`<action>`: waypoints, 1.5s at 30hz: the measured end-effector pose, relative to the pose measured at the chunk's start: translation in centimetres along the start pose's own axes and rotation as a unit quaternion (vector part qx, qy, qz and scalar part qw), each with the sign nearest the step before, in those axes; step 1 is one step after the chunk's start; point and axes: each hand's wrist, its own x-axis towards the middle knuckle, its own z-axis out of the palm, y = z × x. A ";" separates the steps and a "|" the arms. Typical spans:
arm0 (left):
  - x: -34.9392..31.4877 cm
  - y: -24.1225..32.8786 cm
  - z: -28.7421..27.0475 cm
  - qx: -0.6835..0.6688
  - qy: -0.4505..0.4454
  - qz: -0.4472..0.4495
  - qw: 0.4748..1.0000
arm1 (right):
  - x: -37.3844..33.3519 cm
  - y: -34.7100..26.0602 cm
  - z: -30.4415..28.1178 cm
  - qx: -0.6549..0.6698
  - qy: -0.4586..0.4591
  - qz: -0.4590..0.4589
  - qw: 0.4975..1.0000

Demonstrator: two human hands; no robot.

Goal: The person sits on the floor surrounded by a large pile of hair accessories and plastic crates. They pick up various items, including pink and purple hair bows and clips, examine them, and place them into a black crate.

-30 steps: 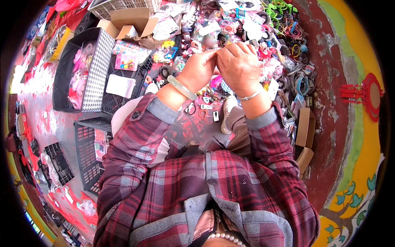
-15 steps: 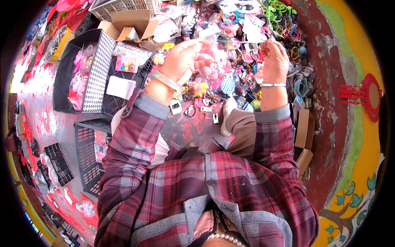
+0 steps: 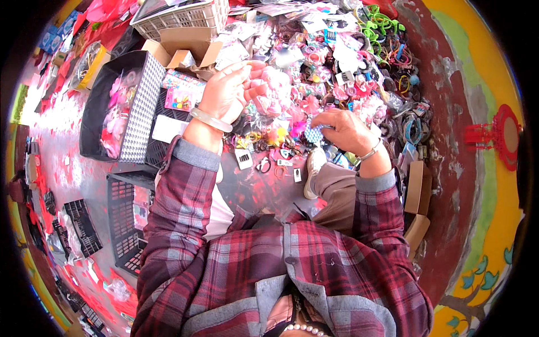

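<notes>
We look straight down from a head-worn fisheye camera, close above our plaid chest, facing forward over the heap of hair accessories [image 3: 337, 73]; edges beyond that heap bend toward the rim.

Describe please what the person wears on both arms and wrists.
Both arms are in a dark red plaid shirt with grey stripes and plain grey cuffs. The left hand is bare, with a pale, smooth, translucent bangle at the wrist. The right hand is bare too, with a thin silver bracelet at the wrist. No gloves or rings show clearly.
</notes>
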 end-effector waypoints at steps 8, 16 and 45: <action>-0.2 0.0 0.7 0.015 -0.033 -0.022 0.999 | 0.4 2.4 -0.5 0.075 0.175 0.173 0.966; 0.0 -0.5 0.4 -0.013 -0.063 -0.031 0.997 | 1.2 2.5 -0.3 0.330 0.172 0.174 0.912; 0.3 -3.5 1.8 0.021 -0.070 -0.072 0.995 | 3.4 -0.6 2.6 0.623 0.173 0.077 0.759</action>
